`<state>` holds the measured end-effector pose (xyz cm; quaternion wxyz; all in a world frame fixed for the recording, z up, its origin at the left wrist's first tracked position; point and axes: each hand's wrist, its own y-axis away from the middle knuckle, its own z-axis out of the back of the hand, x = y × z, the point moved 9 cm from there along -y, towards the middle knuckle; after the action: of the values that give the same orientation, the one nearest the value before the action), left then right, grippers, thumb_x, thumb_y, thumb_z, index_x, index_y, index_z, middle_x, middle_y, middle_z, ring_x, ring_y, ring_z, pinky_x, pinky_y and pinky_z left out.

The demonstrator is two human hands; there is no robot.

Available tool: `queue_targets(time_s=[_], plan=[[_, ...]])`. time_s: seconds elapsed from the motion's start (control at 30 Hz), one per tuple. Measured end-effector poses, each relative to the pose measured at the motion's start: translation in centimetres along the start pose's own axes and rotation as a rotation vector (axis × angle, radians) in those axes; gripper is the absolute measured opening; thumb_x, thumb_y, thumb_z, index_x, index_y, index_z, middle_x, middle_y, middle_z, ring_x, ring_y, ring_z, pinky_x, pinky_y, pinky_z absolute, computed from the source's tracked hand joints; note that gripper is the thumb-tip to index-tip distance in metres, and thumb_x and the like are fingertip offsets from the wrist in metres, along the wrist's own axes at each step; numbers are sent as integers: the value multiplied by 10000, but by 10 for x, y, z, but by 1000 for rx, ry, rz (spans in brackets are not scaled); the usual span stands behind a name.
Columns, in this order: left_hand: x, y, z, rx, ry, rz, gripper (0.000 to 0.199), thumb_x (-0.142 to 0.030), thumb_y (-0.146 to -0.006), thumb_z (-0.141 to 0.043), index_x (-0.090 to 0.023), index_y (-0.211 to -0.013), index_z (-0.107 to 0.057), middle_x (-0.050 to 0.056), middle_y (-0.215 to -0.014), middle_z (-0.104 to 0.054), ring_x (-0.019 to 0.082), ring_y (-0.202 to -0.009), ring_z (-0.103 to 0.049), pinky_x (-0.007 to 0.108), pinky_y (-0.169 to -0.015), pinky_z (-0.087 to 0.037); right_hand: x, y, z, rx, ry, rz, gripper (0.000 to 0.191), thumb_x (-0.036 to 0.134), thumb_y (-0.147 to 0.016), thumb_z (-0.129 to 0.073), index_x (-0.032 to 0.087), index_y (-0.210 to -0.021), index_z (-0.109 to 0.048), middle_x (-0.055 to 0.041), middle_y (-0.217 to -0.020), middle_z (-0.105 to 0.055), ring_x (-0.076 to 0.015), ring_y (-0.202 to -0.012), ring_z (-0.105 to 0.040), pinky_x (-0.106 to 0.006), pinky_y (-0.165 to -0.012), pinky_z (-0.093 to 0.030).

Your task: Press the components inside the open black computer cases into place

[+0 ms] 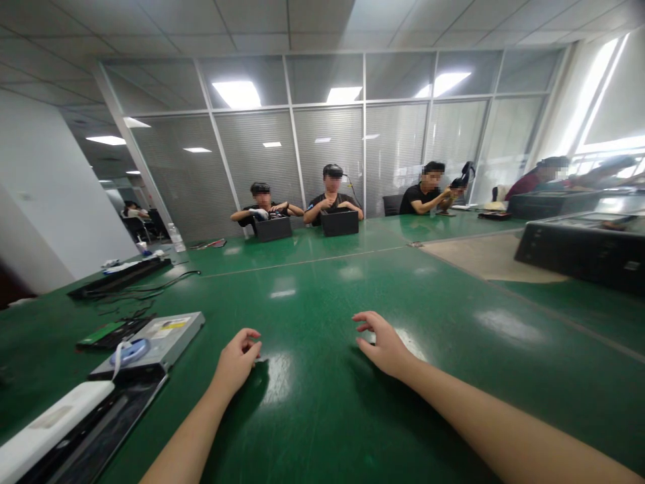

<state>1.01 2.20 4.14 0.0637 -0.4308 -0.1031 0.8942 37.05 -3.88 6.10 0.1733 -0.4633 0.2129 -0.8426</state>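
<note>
Two bare hands over a green desk (312,417); left hand (238,363) at seven o'clock, right hand (385,346) at five, each with fingers curved, thumb apart; flat metal box (166,340) on the desk at eight, beside the left hand.

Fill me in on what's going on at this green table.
The person wearing the camera has both arms out over the green table, left hand and right hand apart, fingers loosely curved, holding nothing visible. Left of the left hand are a silver box and a white strip. Across the table, two people in dark tops sit behind dark boxes.
</note>
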Motion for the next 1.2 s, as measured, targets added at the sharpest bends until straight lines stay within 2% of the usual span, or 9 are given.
queue_targets(time_s=[0.27, 0.53, 0.6, 0.7, 0.77, 0.87, 0.97, 1.03, 1.2], plan=[[-1, -2, -2, 14, -4, 1, 317, -445, -789, -556, -206, -996, -548, -42, -640, -608, 157, -510, -572, 284, -580, -449, 51, 1, 9, 52, 393, 295, 531, 65, -790, -514, 208, -1302, -525, -134, -1392, -498, -263, -1276, -466, -484, -1054, -402], [-4, 0, -7, 31, -10, -17, 318, -444, -806, -549, -212, -1023, -538, -44, -657, -606, 156, -528, -576, 288, -601, -450, 86, 4, 20, 1, 584, 371, 559, 194, -825, -558, 165, -1375, -463, -167, -1434, -468, -292, -1310, -433, -483, -1060, -367], [-6, 0, -7, 36, -2, -14, 328, -453, -798, -552, -210, -1019, -541, -42, -655, -608, 158, -529, -574, 289, -597, -450, 94, -4, 41, -67, 629, 386, 586, 270, -842, -576, 165, -1401, -435, -169, -1446, -461, -301, -1317, -429, -481, -1063, -351], [-11, 1, -7, 44, 16, -3, 349, -468, -781, -561, -209, -1014, -547, -38, -652, -615, 165, -533, -577, 291, -590, -449, 89, -22, 95, -239, 712, 327, 608, 398, -885, -555, 158, -1424, -407, -173, -1466, -446, -315, -1340, -406, -476, -1074, -311], [-13, 2, -8, 51, 15, -5, 349, -471, -772, -568, -211, -1003, -552, -37, -646, -618, 167, -532, -580, 294, -597, -449, 68, -36, 131, -316, 793, 215, 546, 434, -935, -474, 148, -1399, -442, -176, -1438, -479, -316, -1324, -418, -472, -1061, -293], [-14, 1, -9, 62, 15, -12, 341, -476, -768, -569, -215, -987, -558, -37, -644, -625, 167, -527, -584, 297, -613, -447, 25, -55, 155, -235, 925, 75, 429, 434, -983, -359, 155, -1201, -601, -149, -1223, -632, -300, -1173, -518, -459, -1002, -293], [-8, -3, -11, 62, 34, -1, 355, -488, -760, -569, -214, -985, -560, -38, -647, -631, 164, -517, -581, 293, -606, -445, 5, -62, 154, -139, 982, 32, 415, 442, -990, -340, 170, -1025, -652, -114, -1050, -674, -279, -1037, -545, -440, -947, -291], [-2, -7, -12, 51, 37, 15, 366, -495, -755, -567, -212, -986, -564, -37, -648, -634, 161, -511, -577, 285, -587, -440, 14, -58, 145, -116, 976, 31, 406, 447, -990, -348, 176, -1011, -650, -111, -1034, -668, -278, -1020, -534, -437, -932, -286], [2, -12, -13, 41, 13, 23, 385, -504, -746, -568, -208, -991, -574, -28, -653, -642, 164, -537, -587, 276, -580, -444, 93, -21, 94, -11, 889, 67, 366, 456, -970, -425, 193, -1125, -627, -138, -1062, -646, -316, -1036, -517, -482, -933, -302]])
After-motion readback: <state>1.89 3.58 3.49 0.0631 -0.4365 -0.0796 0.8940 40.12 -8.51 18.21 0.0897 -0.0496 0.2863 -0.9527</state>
